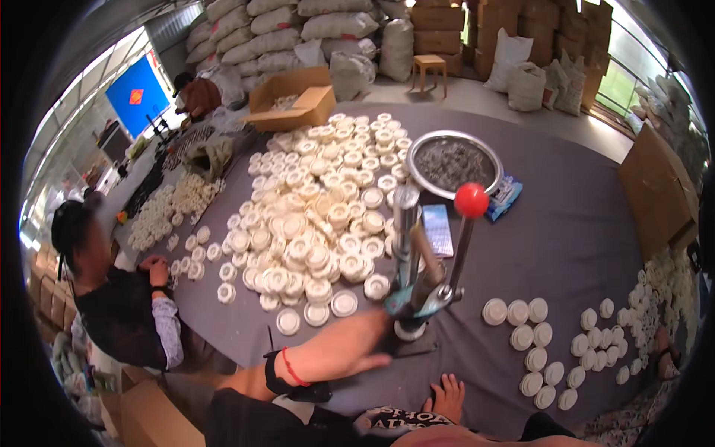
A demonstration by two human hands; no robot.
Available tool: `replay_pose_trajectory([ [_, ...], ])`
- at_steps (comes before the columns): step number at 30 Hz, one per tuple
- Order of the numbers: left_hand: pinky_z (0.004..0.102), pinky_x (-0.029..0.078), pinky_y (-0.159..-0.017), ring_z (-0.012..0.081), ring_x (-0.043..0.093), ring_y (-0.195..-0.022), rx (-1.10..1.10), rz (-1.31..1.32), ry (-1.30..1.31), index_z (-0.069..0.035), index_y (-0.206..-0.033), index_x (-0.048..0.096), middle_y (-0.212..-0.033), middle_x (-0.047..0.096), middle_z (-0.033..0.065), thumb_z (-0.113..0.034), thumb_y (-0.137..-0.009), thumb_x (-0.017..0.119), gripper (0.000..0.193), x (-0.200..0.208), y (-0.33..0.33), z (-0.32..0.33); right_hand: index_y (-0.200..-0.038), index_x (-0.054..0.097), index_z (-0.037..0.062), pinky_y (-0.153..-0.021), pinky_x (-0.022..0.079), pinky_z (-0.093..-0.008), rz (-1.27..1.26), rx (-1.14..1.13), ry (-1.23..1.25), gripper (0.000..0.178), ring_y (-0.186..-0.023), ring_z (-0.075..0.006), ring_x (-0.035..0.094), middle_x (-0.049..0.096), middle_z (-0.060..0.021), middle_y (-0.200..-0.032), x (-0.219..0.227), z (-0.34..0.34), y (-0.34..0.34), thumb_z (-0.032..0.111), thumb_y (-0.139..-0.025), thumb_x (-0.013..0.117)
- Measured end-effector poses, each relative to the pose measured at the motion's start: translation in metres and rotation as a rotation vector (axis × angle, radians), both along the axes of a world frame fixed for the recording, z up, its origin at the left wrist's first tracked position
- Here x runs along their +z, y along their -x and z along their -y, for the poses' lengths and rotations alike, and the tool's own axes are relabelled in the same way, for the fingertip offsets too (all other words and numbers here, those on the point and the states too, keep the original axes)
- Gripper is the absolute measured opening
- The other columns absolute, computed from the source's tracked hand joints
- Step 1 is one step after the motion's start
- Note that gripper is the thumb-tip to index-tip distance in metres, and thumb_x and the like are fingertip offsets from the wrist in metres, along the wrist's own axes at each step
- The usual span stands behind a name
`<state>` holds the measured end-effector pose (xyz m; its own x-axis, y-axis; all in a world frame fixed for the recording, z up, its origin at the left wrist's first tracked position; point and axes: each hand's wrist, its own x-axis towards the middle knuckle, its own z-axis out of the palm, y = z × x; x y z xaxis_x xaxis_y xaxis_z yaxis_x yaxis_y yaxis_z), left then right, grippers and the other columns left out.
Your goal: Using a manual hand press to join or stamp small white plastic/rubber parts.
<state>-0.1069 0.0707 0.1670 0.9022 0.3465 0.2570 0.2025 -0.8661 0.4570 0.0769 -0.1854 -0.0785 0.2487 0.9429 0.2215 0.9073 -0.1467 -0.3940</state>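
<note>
My left hand (339, 350), with a red string and a black band at the wrist, reaches to the base of a teal hand press (410, 302). Its thumb is stretched out and apart; the other fingertips are blurred and partly hidden by the press. The press lever stands raised, topped by a red ball knob (471, 200). At the near table edge a small hand (447, 398) lies with fingers spread; whose it is I cannot tell. A bare forearm (477, 436) crosses the bottom edge, its hand not made out. Round white plastic pieces (288, 322) lie left of the press.
A big heap of white pieces (298, 223) covers the table's middle left. Behind the press stand a metal bowl (417, 179) of small clear parts, a phone (438, 231) and a blue packet (506, 197). More white pieces (535, 361) lie right. A co-worker (112, 298) sits left.
</note>
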Motion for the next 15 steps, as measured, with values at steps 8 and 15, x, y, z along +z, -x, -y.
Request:
replay_pose_trajectory([
  [8,0.0471,0.033,-0.108,0.0337,0.042,-0.132,-0.014,0.853,1.038,-0.006,-0.148,0.026,-0.144,0.041,0.0218,-0.039,-0.092,0.060,0.073,-0.032,0.071,0.125,-0.112,0.055,0.0024,-0.111,0.026,-0.0526,-0.036,-0.014,-0.185,0.033,-0.130,-0.0379,0.040,0.048,-0.0191,-0.132,0.016,-0.019,0.001,0.009,-0.079,0.059],
  [15,0.0520,0.020,-0.114,0.0382,0.020,-0.143,-0.222,0.997,2.010,-0.001,-0.150,0.013,-0.152,0.022,0.0273,-0.069,-0.093,0.026,0.091,-0.027,0.083,0.188,-0.120,0.053,0.0025,-0.099,0.043,-0.0391,-1.139,0.003,-0.291,0.032,-0.111,-0.0267,0.058,0.059,-0.0132,-0.118,0.080,-0.003,0.059,0.013,-0.090,0.057],
])
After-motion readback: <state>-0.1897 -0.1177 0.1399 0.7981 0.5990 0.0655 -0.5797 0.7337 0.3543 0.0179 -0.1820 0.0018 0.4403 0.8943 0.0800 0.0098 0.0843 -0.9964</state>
